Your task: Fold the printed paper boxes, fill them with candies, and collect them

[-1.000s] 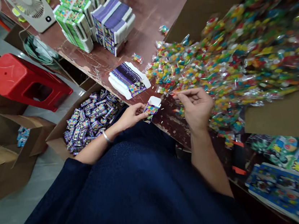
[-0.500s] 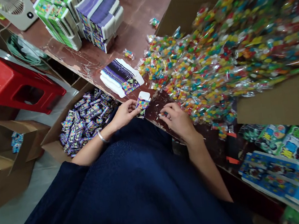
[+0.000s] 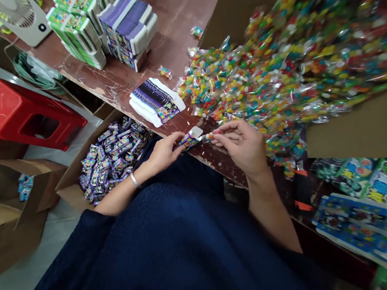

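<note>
My left hand (image 3: pixel 166 151) is closed around a small purple candy box (image 3: pixel 189 140), whose white end flap stands open toward the right. Between the fingertips of my right hand (image 3: pixel 241 143) is a small clear packet of candy (image 3: pixel 210 136), its near end right at the mouth of the box. Just beyond my hands, a fanned stack of flat purple cartons (image 3: pixel 156 101) lies on the table. A large heap of clear candy packets (image 3: pixel 243 87), filled with many-coloured sweets, spreads to the right of it.
Filled purple boxes (image 3: pixel 110 155) fill a cardboard carton at my left. Bundled green cartons (image 3: pixel 76 34) and purple cartons (image 3: pixel 128 28) stand farther back beside a fan (image 3: pixel 25 20). A red stool (image 3: pixel 23 114) is on the floor. Blue printed sheets (image 3: pixel 362 227) lie at the right.
My right hand has come up from the table edge with a candy packet and brought it to the box. My left hand has tipped the box so its open end faces right.
</note>
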`<state>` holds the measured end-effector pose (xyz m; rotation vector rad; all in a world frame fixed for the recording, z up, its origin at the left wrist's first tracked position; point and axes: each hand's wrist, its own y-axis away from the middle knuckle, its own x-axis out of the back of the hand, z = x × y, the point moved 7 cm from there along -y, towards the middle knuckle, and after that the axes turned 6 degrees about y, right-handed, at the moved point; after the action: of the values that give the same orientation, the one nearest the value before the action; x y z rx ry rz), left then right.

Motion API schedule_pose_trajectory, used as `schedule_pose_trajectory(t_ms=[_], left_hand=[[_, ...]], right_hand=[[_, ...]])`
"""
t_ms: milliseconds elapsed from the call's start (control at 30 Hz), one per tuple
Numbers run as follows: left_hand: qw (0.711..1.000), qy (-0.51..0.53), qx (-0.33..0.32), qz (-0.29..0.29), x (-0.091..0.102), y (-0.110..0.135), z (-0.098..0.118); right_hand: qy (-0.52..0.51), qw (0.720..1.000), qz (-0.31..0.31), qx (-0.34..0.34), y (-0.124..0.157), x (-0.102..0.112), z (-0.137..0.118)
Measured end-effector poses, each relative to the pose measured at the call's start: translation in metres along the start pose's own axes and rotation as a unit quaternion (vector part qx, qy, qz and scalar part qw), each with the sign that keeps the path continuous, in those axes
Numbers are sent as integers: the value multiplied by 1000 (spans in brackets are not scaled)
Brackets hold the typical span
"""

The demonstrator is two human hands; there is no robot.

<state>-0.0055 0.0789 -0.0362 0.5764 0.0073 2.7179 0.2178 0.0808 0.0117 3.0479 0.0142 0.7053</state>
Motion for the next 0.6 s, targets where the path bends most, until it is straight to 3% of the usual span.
schedule_pose_trajectory(t_ms=[233,400,600], left_hand=[[996,77,0,-35,-7,4,12],[989,146,7,-20,-13,2,14],[965,263,-14,-9,-24,-6,18]], right_hand=[[177,980,12,88,-12,-12,-32],[208,969,17,134,-10,-20,-42],[213,967,11,138,-5,-25,-42]])
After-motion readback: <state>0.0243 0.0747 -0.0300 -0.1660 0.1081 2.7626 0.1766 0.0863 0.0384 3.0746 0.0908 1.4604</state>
